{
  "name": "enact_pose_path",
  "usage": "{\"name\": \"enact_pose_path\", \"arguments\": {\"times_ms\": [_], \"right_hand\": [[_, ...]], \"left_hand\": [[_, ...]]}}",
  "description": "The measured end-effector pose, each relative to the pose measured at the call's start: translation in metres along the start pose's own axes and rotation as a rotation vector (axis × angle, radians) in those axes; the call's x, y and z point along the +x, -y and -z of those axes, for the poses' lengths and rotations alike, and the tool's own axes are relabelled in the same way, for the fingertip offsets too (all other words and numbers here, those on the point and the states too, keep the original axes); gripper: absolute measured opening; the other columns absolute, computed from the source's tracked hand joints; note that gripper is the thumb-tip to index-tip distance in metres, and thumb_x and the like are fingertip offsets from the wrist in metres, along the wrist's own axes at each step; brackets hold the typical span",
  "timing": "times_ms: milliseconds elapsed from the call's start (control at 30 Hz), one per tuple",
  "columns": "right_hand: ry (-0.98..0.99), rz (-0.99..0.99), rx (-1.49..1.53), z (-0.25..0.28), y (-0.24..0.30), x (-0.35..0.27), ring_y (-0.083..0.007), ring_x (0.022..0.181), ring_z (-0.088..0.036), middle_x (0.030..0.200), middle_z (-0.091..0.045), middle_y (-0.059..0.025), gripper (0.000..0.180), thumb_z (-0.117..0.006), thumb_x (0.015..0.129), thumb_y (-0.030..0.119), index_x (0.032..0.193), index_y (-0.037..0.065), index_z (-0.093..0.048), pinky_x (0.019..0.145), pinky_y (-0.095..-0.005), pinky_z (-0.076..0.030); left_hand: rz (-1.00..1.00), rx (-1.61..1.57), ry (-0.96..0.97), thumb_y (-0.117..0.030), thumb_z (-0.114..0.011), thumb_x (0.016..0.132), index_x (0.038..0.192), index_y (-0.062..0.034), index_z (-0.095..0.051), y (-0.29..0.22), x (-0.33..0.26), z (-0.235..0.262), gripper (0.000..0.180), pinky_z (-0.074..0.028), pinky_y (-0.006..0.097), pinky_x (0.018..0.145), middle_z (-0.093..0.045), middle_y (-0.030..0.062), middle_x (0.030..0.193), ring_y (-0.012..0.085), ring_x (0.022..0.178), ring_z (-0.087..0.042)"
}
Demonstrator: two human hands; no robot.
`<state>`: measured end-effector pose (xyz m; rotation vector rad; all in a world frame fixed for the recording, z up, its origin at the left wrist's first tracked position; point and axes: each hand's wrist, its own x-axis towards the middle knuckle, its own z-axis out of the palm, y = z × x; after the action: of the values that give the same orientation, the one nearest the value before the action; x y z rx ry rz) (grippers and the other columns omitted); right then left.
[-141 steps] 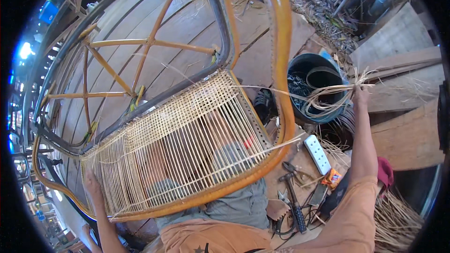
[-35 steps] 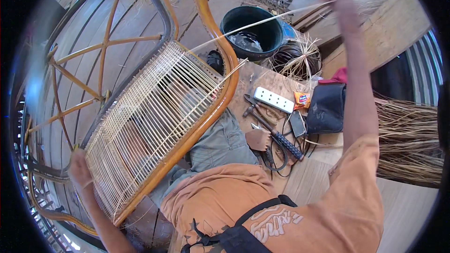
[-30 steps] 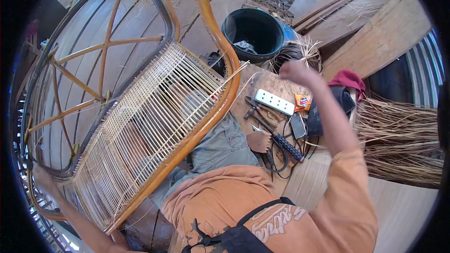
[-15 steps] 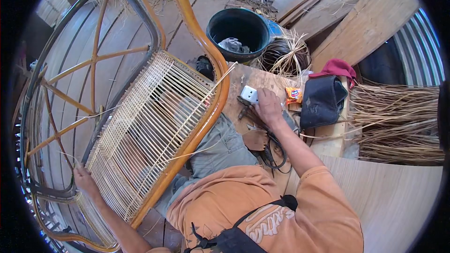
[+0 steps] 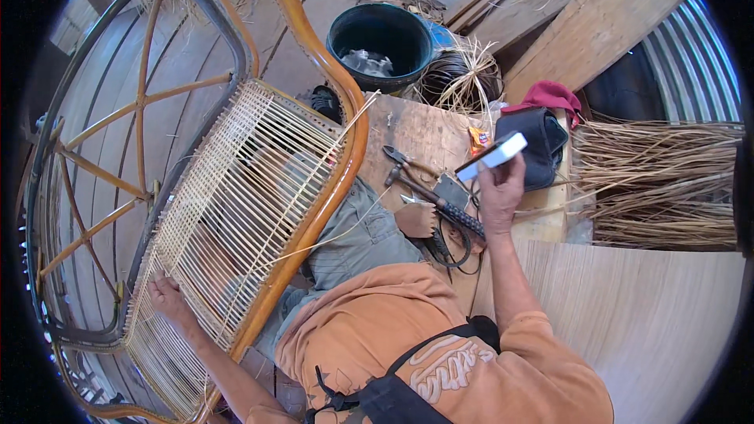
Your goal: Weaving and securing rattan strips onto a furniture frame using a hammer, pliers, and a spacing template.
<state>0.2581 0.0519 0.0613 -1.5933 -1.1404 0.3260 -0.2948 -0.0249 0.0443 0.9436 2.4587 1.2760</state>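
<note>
My right hand (image 5: 503, 188) is closed around a white boxy object (image 5: 504, 151) with a dark flat piece along one side; its exact kind is unclear. It is raised above the work board, beside a dark pouch (image 5: 531, 141). Below it lie a hammer (image 5: 462, 218) with a wrapped handle, pincers (image 5: 408, 160) and a brown jagged-edged piece (image 5: 416, 220). On the left, my left hand (image 5: 169, 298) has its fingers curled together at the woven cane panel (image 5: 243, 188) of a rattan chair frame (image 5: 360, 137). Whatever they pinch is too small to make out.
A dark bucket (image 5: 380, 16) with pale scraps stands beyond the board (image 5: 385, 122). Near it are coiled cane (image 5: 463, 78), a small orange packet (image 5: 478, 140) and a maroon cap (image 5: 550, 100). Bundled cane strips (image 5: 660, 180) lie right, with wooden planks (image 5: 597, 23) behind. A black cord (image 5: 455, 257) loops nearby.
My right hand has lifted the white object off the board and moved it right, uncovering the pincers and hammer. My left hand has shifted right, onto the woven panel.
</note>
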Motion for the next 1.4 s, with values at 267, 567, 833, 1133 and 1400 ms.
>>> {"name": "enact_pose_path", "arguments": {"times_ms": [267, 567, 833, 1133, 1400], "right_hand": [[-0.234, -0.232, 0.456, 0.076, -0.001, 0.016, -0.0134, 0.093, -0.055, 0.106, -0.056, -0.0052, 0.034, -0.056, 0.088, 0.010, 0.118, -0.003, -0.047, 0.082, -0.0269, -0.046], [-0.384, -0.193, -0.111, 0.171, -0.025, 0.058, -0.0056, 0.073, -0.051, 0.089, -0.057, 0.0001, 0.028, -0.057, 0.088, 0.023, 0.108, 0.003, -0.055, 0.060, -0.0216, -0.046], [-0.239, -0.131, -0.660, 0.241, -0.057, 0.131, -0.0253, 0.080, -0.058, 0.091, -0.061, -0.0148, 0.044, -0.061, 0.080, 0.027, 0.111, -0.003, -0.053, 0.075, -0.0346, -0.045], [0.267, -0.609, -0.697, 0.238, -0.149, 0.187, -0.0190, 0.059, -0.053, 0.068, -0.059, -0.0066, 0.033, -0.062, 0.071, 0.024, 0.080, -0.007, -0.063, 0.057, -0.0338, -0.042], [0.464, -1.035, -0.958, 0.259, -0.116, 0.165, -0.0214, 0.058, -0.054, 0.069, -0.057, -0.0143, 0.033, -0.065, 0.069, 0.027, 0.087, 0.000, -0.060, 0.057, -0.0381, -0.048]], "left_hand": [[0.014, -0.138, 0.019, -0.021, -0.047, 0.094, 0.076, -0.0055, -0.053, -0.019, -0.019, -0.013, 0.025, -0.028, 0.022, 0.047, -0.041, -0.0030, 0.060, 0.0048, 0.052, -0.034], [-0.050, 0.026, 0.004, -0.021, -0.046, 0.094, 0.081, -0.0033, -0.056, -0.015, -0.021, -0.017, 0.025, -0.032, 0.023, 0.050, -0.043, -0.0019, 0.060, 0.0071, 0.054, -0.038], [-0.035, -0.080, 0.036, -0.020, -0.045, 0.096, 0.077, -0.0042, -0.053, -0.029, -0.026, -0.029, 0.026, -0.032, 0.022, 0.048, -0.041, -0.0029, 0.059, 0.0051, 0.052, -0.038], [-0.023, -0.062, 0.024, -0.020, -0.046, 0.094, 0.082, -0.0029, -0.056, -0.035, -0.024, -0.021, 0.024, -0.033, 0.023, 0.052, -0.042, -0.0017, 0.063, 0.0066, 0.057, -0.039], [-0.311, 0.127, -0.005, -0.022, -0.045, 0.095, 0.087, -0.0035, -0.058, 0.002, -0.013, -0.011, 0.024, -0.032, 0.022, 0.050, -0.041, -0.0023, 0.061, 0.0064, 0.055, -0.039]]}}
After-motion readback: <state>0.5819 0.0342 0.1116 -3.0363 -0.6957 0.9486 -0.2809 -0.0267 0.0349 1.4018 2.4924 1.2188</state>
